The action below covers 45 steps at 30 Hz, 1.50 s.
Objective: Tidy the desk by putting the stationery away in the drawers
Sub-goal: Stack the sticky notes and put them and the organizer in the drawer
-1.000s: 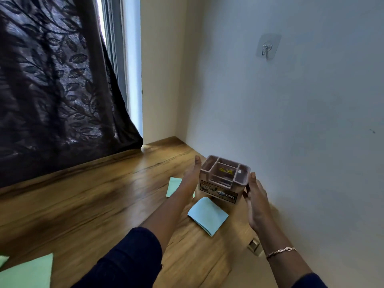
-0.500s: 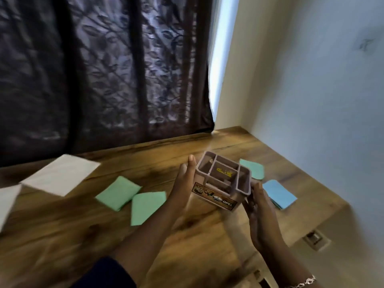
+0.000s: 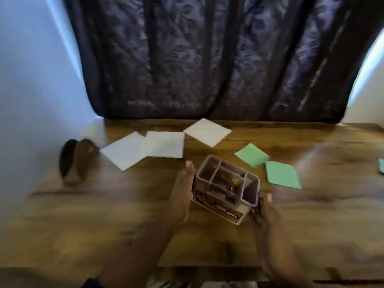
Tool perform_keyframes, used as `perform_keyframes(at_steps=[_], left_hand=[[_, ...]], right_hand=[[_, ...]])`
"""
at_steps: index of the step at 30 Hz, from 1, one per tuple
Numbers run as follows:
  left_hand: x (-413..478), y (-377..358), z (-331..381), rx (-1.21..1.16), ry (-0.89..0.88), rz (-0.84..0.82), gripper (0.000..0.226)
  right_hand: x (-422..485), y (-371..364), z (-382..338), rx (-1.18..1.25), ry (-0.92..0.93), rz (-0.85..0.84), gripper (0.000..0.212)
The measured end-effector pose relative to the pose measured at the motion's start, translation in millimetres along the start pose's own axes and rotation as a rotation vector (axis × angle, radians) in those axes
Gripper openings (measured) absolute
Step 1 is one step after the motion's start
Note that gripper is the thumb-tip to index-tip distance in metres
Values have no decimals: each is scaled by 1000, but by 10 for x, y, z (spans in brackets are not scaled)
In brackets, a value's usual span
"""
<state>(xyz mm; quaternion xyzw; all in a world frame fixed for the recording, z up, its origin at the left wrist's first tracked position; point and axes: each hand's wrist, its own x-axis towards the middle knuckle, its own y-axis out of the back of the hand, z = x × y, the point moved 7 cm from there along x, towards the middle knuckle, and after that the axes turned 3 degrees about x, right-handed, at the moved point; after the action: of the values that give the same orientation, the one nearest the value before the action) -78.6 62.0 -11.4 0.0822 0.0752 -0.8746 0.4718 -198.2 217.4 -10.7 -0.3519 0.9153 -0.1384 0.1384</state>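
Organizer: I hold a small plastic desk organizer between both hands, above the middle of the table; whether its base touches the wood cannot be told. It is tilted, open top facing up toward me, divided into several compartments. A label strip reading "OPEL" runs along its near side.
My left hand: pressed flat against the organizer's left wall, fingers extended and together.
My right hand: clamped on the organizer's near right corner, thumb on the rim.
White papers: three sheets lie flat at the far side of the table, two overlapping at left, one apart at right.
Green papers: two squares lie just right of the organizer, touching corner to edge.
Dark object: rests near the left table edge; too blurred to identify.
Curtain: dark, patterned, hangs behind the table.
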Motion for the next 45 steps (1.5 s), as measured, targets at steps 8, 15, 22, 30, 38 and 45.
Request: perform_keyframes(at_steps=[8, 15, 22, 30, 38, 45], left_hand=[[-630, 1464, 137, -31, -189, 283, 58], [-1024, 2515, 133, -188, -239, 566, 66], [-1252, 3311, -225, -300, -133, 833, 53], [-1372, 3701, -320, -260, -112, 955, 51], [-1466, 3560, -281, -59, -95, 1044, 49], [-1433, 2882, -7, 776, -81, 1229, 81]], right_hand=[[-401, -1254, 649, -311, 19, -266, 33], [-771, -2307, 927, -286, -130, -501, 39], [-1051, -2916, 1171, -361, -169, -733, 51], [-1151, -3256, 1360, -365, -147, -830, 60], [-1186, -3244, 1408, -410, -90, -866, 58], [-921, -2909, 1270, -564, -13, -783, 48]])
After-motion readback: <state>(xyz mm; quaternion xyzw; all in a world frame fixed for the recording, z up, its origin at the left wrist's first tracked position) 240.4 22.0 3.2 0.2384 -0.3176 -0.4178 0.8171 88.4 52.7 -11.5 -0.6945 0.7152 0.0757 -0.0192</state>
